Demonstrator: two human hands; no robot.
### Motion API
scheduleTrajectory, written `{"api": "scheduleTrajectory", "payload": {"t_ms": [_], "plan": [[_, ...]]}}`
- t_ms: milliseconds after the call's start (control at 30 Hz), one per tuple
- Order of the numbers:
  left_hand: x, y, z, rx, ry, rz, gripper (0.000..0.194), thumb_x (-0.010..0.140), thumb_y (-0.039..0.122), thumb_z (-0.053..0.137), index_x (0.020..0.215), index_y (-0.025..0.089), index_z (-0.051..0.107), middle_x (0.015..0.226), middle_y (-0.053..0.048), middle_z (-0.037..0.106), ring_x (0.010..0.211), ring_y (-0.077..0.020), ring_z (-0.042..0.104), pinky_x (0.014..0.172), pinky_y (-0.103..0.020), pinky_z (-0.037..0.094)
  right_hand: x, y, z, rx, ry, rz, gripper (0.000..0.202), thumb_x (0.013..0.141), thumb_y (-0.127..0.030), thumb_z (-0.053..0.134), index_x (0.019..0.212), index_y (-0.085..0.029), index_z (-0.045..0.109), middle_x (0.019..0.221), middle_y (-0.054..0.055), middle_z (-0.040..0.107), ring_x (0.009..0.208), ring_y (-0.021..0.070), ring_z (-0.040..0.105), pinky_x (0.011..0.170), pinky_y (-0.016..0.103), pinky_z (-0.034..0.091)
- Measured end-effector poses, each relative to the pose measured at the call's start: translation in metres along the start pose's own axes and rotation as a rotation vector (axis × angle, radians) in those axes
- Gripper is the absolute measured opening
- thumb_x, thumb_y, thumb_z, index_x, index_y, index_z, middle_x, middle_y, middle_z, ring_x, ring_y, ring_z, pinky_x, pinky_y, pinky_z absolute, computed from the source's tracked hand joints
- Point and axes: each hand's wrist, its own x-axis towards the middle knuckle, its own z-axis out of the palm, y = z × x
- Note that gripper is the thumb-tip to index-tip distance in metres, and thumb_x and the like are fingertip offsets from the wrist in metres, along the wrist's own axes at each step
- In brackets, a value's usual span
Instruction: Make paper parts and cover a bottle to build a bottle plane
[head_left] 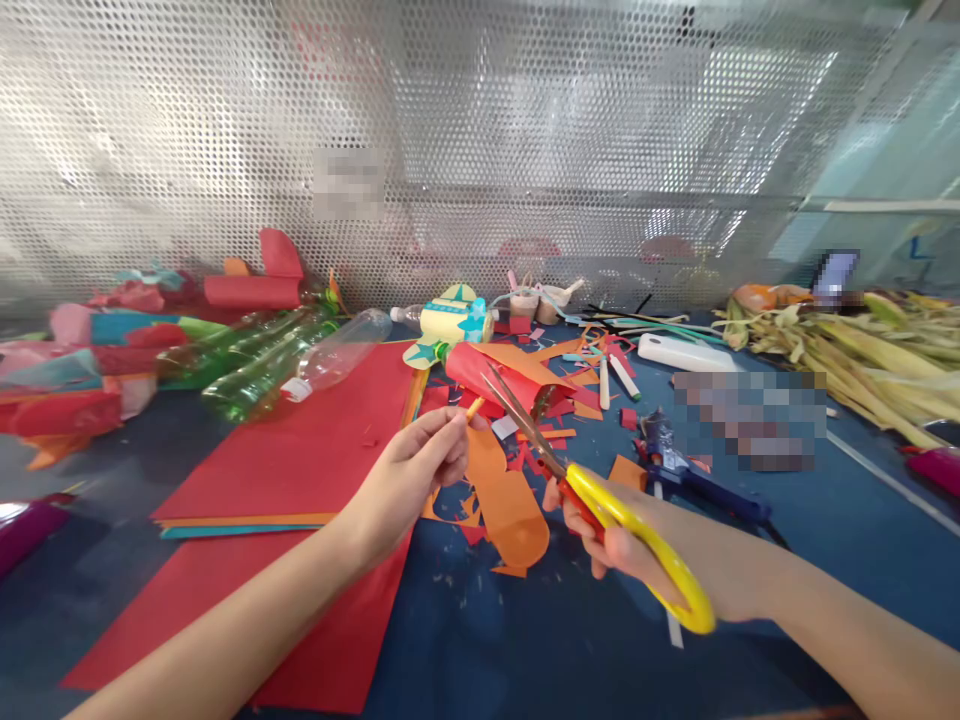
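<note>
My right hand grips a pair of scissors with yellow and red handles, the blades pointing up and to the left. In the pinched fingers of my left hand is a small strip of orange paper. The blade tips are close to that strip, and I cannot tell whether they touch it. Behind both hands lies a bottle wrapped in red paper, with a green neck. A rounded orange paper piece lies on the table between my hands, among scraps.
Red paper sheets cover the left side. Green plastic bottles and a yellow-wrapped bottle lie behind. On the right are a blue glue gun, a white power strip and dried husks. A perforated metal panel stands at the back.
</note>
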Motion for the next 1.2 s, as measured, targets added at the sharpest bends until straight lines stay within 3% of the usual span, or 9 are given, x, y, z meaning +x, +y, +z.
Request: {"api": "scheduleTrajectory", "payload": {"t_ms": [200,333,500,733,967,1200], "plan": [[-0.001,0.002,0.001,-0.005,-0.070,-0.006,0.025,0.088,0.035,0.056,0.072,0.016,0.057,0.056,0.007,0.038,0.046,-0.0049,0.034,0.047,-0.023,0.023,-0.002,-0.015,0.001,-0.389,0.016,0.128,0.049,0.078,-0.066,0.052,0.092,-0.020,0.046,0.079,0.003,0.053,0.063,0.0165,0.045,0.056,0.029,0.036],[-0.004,0.002,0.000,0.025,-0.114,-0.040,0.021,0.087,0.035,0.057,0.080,0.016,0.061,0.054,0.008,0.039,0.042,-0.0035,0.035,0.045,-0.023,0.019,-0.001,-0.019,0.002,-0.395,0.010,0.175,0.048,0.078,-0.058,0.058,0.101,-0.018,0.048,0.089,0.009,0.059,0.075,0.0225,0.054,0.067,0.033,0.041],[-0.005,0.002,0.001,0.048,-0.114,-0.045,0.024,0.086,0.036,0.058,0.073,0.016,0.058,0.051,0.009,0.037,0.040,-0.0030,0.033,0.044,-0.022,0.019,0.000,-0.020,0.003,-0.369,0.021,0.180,0.048,0.075,-0.059,0.059,0.100,-0.018,0.050,0.085,0.009,0.061,0.075,0.0252,0.056,0.068,0.035,0.042],[-0.006,0.004,0.004,0.093,-0.084,-0.055,0.029,0.081,0.042,0.063,0.067,0.017,0.054,0.050,0.009,0.037,0.039,-0.0042,0.031,0.043,-0.023,0.018,0.005,-0.016,0.006,-0.369,0.063,0.121,0.052,0.075,-0.065,0.053,0.098,-0.019,0.048,0.082,0.010,0.059,0.070,0.0259,0.053,0.064,0.035,0.038],[-0.006,0.004,0.003,0.091,-0.081,-0.056,0.024,0.081,0.039,0.062,0.074,0.017,0.059,0.050,0.009,0.038,0.039,-0.0039,0.033,0.042,-0.022,0.020,0.009,-0.008,0.005,-0.327,0.058,0.007,0.065,0.074,-0.080,0.042,0.098,-0.020,0.047,0.075,0.003,0.052,0.059,0.0167,0.043,0.053,0.027,0.031],[-0.006,0.004,0.003,0.064,-0.081,-0.057,0.024,0.080,0.039,0.064,0.074,0.016,0.060,0.051,0.008,0.040,0.040,-0.0040,0.035,0.043,-0.022,0.020,0.009,-0.006,0.010,-0.276,0.044,0.009,0.072,0.072,-0.088,0.028,0.092,-0.020,0.043,0.068,-0.002,0.044,0.054,0.0127,0.032,0.050,0.027,0.025]]}}
